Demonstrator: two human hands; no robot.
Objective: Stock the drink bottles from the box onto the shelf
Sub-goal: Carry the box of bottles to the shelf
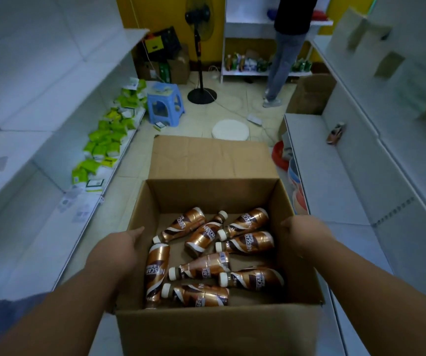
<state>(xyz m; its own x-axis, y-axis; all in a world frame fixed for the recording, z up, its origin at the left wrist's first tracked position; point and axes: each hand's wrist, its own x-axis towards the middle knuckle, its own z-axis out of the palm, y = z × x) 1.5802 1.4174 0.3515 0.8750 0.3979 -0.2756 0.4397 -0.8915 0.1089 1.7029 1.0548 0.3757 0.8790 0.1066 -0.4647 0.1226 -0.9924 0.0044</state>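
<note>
- The box [219,327] is sitting open between both hands, brown drink bottles [208,265] lying loose on its floor.
- The left hand [119,250] is pressing the box's left wall, fingers straight.
- The right hand [301,235] is gripping the right rim; its fingers are hidden.
- White shelves [335,176] are flanking the aisle; one bottle [336,133] is lying there.
- A person [283,47] is standing ahead beside a fan [199,47].

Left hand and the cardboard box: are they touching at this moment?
Touching. The head view shows the left hand laid flat against the outside of the cardboard box's left wall, fingers straight along the rim, with no gap visible between them.
</note>
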